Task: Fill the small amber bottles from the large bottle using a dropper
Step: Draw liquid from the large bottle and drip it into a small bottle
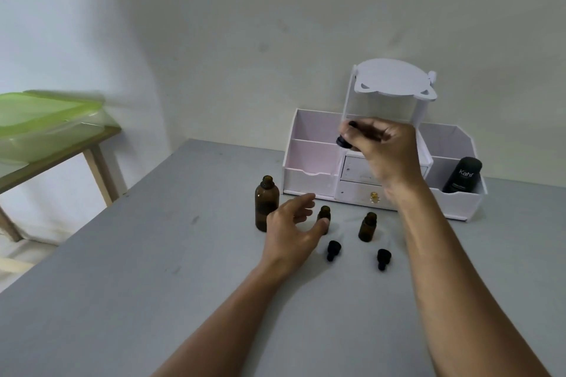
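A large amber bottle [266, 202] stands uncapped on the grey table [153, 269]. Two small amber bottles stand uncapped to its right: one [324, 214] just beyond my left hand's fingertips, the other [367, 226] further right. Two black dropper caps [333, 249] [383, 258] lie in front of them. My left hand [294, 229] hovers with spread, relaxed fingers between the large bottle and the nearer small bottle; I cannot tell whether it touches either. My right hand [379, 150] is raised above the bottles and pinches a black dropper [343, 140] by its top; its tube is not clear.
A white desk organiser [309, 168] with drawers and a top shelf stands behind the bottles against the wall, with a black Kahf container [463, 175] in its right bin. A green plastic box [46, 122] sits on a wooden side table at left.
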`<state>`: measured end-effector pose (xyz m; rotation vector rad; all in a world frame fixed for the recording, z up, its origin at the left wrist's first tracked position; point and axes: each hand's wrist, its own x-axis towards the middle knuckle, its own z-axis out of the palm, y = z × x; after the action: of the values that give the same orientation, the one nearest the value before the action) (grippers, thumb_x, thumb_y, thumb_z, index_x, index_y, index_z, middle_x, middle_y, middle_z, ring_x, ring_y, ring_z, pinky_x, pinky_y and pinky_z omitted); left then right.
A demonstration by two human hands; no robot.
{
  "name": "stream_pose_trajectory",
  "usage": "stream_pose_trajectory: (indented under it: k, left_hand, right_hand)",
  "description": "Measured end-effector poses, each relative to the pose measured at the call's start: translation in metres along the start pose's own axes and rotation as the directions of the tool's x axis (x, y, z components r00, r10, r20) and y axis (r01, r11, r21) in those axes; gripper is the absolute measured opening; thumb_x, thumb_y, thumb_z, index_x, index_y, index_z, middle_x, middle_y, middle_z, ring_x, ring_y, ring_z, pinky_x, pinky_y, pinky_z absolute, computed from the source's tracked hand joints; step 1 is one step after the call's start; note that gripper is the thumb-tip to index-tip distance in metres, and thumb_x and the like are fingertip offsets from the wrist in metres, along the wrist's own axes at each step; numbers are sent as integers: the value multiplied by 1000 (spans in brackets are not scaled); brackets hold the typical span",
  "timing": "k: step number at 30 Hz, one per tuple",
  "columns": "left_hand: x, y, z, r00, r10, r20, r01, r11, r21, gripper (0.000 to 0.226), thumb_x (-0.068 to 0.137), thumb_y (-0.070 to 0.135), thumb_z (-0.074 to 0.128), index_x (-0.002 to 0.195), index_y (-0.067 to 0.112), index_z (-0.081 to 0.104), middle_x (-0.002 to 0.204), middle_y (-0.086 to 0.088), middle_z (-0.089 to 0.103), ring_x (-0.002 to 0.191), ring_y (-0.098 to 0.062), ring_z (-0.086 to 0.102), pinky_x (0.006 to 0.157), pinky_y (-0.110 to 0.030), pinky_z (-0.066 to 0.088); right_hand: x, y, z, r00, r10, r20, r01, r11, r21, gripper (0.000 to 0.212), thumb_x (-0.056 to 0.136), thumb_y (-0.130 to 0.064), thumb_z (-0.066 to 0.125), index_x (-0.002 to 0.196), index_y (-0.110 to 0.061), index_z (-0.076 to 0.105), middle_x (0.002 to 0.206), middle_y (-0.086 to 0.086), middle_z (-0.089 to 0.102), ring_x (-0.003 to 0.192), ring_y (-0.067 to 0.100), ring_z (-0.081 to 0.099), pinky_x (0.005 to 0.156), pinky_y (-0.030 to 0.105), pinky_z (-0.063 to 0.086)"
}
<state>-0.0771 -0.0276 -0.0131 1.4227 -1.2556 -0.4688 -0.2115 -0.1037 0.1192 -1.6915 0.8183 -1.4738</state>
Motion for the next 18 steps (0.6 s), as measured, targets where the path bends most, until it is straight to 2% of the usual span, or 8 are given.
stream_pose_trajectory:
  k: [2, 4, 7, 9, 12, 15, 18]
  left_hand:
    - [5, -1, 2, 998, -57, 42, 56, 998, 7, 57, 80, 24, 81, 133, 18, 63, 119, 6, 70, 103, -4, 66, 95, -16, 52]
    - [8, -2, 2, 994, -81, 80, 78, 996, 30, 59, 79, 26, 83, 134, 17, 62, 121, 5, 70, 104, -5, 66, 97, -18, 52]
    - [10, -4, 3, 989, -86, 119, 79, 995, 59, 58, 79, 26, 84, 133, 16, 63, 120, 4, 71, 101, -4, 68, 94, -13, 51]
    - [10, -5, 4, 988, -80, 131, 72, 995, 68, 54, 80, 23, 83, 130, 16, 66, 115, 3, 74, 99, -4, 70, 94, -15, 53]
    - [9, -5, 4, 988, -65, 141, 58, 997, 56, 42, 83, 14, 79, 124, 15, 70, 108, 3, 76, 97, -3, 71, 97, -21, 55]
    - [10, -6, 4, 989, -51, 142, 40, 996, 76, 38, 85, 10, 75, 122, 15, 71, 109, 3, 76, 97, -2, 71, 96, -16, 53]
    - [11, -9, 4, 989, -53, 138, 41, 995, 87, 35, 86, 9, 74, 120, 14, 73, 104, 4, 77, 91, 2, 70, 87, -5, 50]
  right_hand:
    - [-2, 8, -3, 999, 45, 0, -45, 999, -8, 7, 83, -12, 79, 89, -14, 77, 78, -4, 78, 74, 14, 76, 83, 31, 62]
    - [-2, 15, -4, 997, 80, 7, -80, 997, -25, 11, 82, -13, 80, 92, -10, 78, 84, 4, 78, 80, 21, 77, 86, 37, 61]
    - [-3, 22, -4, 995, 102, 21, -101, 994, -41, 8, 82, -13, 80, 90, -12, 78, 83, 5, 78, 81, 23, 77, 87, 38, 61]
    - [-3, 24, -3, 994, 103, 32, -101, 993, -53, 9, 82, -14, 80, 91, -11, 78, 84, 6, 78, 80, 21, 77, 85, 36, 62]
    - [-4, 26, -3, 993, 107, 56, -102, 992, -77, 8, 83, -14, 79, 91, -11, 77, 81, 1, 77, 75, 11, 76, 77, 24, 61]
    - [-6, 26, -1, 991, 113, 69, -108, 992, -71, 5, 84, -11, 78, 88, -11, 77, 80, 1, 76, 71, 8, 75, 73, 20, 59]
    - [-7, 28, -1, 989, 128, 72, -123, 990, -74, 4, 84, -10, 78, 87, -12, 77, 81, 4, 77, 73, 12, 76, 78, 24, 61]
